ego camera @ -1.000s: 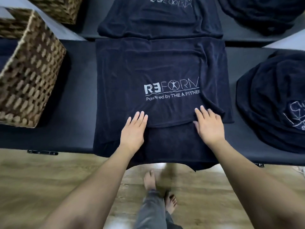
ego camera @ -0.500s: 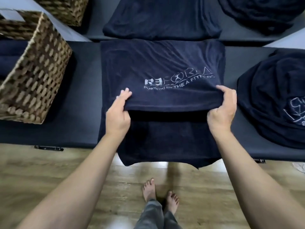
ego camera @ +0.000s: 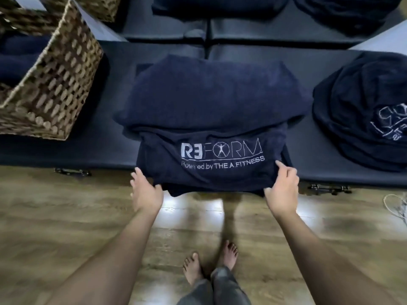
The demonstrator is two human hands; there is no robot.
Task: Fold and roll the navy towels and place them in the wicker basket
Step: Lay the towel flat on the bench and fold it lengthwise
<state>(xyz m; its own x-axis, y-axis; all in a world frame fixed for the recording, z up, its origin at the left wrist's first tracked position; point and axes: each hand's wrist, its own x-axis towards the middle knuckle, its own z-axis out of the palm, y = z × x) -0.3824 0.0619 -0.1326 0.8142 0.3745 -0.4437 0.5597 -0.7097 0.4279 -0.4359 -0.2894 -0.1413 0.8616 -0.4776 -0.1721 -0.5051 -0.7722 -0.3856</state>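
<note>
On the dark bench over the wood floor, the left hand and right hand pinch the navy towel at its near corners; a moment ago it lay flatter, now it is bunched in layers, nearly ready to roll; the wicker basket waits to the left.

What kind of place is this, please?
Probably a fitness or Pilates studio. The navy towel carries a "REFORM, Powered by THE A FITNESS" logo, it lies on a black padded bench, and a wicker basket stands beside it.

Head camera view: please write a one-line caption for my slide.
Both hands, left hand and right hand, grip the near edge of a folded navy towel beside a wicker basket.
</note>
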